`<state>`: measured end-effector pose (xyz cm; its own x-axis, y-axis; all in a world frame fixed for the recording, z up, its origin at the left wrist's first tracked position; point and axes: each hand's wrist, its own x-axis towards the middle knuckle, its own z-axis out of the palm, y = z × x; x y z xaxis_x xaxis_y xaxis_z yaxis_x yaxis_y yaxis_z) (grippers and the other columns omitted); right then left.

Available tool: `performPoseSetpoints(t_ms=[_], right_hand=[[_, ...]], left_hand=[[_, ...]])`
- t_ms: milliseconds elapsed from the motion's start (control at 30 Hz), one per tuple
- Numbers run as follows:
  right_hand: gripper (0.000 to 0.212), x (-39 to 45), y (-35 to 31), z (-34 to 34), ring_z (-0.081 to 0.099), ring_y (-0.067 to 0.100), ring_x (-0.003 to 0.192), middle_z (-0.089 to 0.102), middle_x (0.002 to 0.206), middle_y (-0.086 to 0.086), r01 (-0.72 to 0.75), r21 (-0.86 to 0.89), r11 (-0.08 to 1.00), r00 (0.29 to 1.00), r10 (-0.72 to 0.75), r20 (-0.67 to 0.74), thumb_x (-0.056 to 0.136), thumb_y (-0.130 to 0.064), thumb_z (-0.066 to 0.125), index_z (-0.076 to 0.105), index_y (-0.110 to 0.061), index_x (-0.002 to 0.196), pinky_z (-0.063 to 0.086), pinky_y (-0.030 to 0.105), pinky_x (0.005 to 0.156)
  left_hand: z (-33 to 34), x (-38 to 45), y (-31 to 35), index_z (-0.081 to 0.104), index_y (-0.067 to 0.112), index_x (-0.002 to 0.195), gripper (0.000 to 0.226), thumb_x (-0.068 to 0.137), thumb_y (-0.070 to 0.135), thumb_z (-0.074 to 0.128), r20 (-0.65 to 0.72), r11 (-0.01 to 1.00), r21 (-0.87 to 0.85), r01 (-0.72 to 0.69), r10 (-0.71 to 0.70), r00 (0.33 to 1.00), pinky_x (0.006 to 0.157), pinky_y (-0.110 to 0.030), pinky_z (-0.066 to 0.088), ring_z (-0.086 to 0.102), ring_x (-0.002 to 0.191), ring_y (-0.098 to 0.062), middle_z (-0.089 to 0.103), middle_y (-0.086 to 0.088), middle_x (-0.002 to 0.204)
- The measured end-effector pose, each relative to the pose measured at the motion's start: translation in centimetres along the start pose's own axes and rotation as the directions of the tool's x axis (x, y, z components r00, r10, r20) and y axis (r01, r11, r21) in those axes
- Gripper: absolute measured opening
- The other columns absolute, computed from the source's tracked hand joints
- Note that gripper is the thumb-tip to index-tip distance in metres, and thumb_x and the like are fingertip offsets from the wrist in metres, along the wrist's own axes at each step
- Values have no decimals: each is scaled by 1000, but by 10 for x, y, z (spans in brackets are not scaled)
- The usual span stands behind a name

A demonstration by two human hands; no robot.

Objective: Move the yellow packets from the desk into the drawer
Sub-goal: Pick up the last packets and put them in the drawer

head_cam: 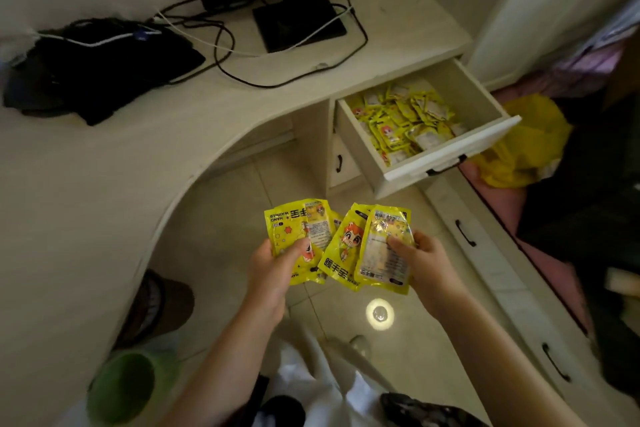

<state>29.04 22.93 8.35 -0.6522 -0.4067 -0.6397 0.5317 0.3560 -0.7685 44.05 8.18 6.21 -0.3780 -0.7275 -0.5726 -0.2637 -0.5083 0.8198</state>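
My left hand (273, 267) grips a fan of yellow hand-warmer packets (294, 229) over the floor, below the desk's curved edge. My right hand (420, 262) holds more yellow packets (367, 250), thumb pressed on the top one. Up and to the right, the top drawer (446, 156) stands pulled out, with several yellow packets (401, 118) piled inside. Both hands are well short of the drawer, to its lower left.
On the cream desk (104, 184) sit a black monitor base (298, 21), cables and a black bag (100, 69). A yellow plastic bag (523, 152) lies right of the drawer. Shut drawers with black handles run along the right. A green cup (121, 388) is lower left.
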Motion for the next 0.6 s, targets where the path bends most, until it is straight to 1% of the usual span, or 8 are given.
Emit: performPoseSetpoints(t_ms=[100,167,233,333,433,467,600], right_hand=[[6,-1,4,-40,67,33,85,68,93,14,-32,32,999,997,34,-62,91,-12,59,60,-11,97,55,52,81],[12,2,3,-61,66,35,87,67,95,15,-53,57,997,993,58,-100,92,-12,59,59,-7,103,55,53,82],[16,6,1,-78,67,34,85,68,94,15,-61,80,995,990,71,-124,92,-12,59,58,-6,106,56,52,80],[13,19,-5,-97,68,31,78,68,89,13,-62,113,992,985,79,-152,92,-12,59,58,-7,104,57,47,73],[12,41,-19,-112,68,29,74,68,89,13,-62,136,989,983,84,-165,92,-14,58,58,-8,103,56,39,63],[13,50,-24,-115,68,29,75,68,90,13,-64,137,989,982,87,-169,92,-14,58,58,-7,104,56,39,63],[19,90,-52,-126,67,34,84,67,97,17,-52,128,990,978,77,-196,92,-13,59,57,-4,108,55,46,74]], left_hand=[[40,-9,-12,69,16,92,13,80,14,73,45,1000,29,9,-11,999,76,-39,57,71,86,-24,75,-5,90],[63,-12,-15,68,16,91,13,79,14,73,75,999,51,8,-12,997,76,-39,58,72,83,-22,75,-5,89],[83,-10,-14,68,15,92,14,79,13,73,99,998,69,5,-12,995,77,-40,58,72,83,-23,75,-6,90],[111,2,-10,68,15,94,16,80,15,73,119,994,105,7,-19,993,79,-43,58,72,86,-25,75,-6,92],[139,23,-1,68,15,96,17,80,15,73,144,992,123,7,-25,989,81,-42,57,72,88,-25,75,-6,93],[148,31,2,68,15,95,16,80,15,73,149,992,126,4,-23,989,81,-42,57,72,88,-25,75,-6,92],[183,71,21,68,16,96,19,78,17,75,169,990,143,0,-24,985,83,-44,56,72,86,-22,76,-3,90]])
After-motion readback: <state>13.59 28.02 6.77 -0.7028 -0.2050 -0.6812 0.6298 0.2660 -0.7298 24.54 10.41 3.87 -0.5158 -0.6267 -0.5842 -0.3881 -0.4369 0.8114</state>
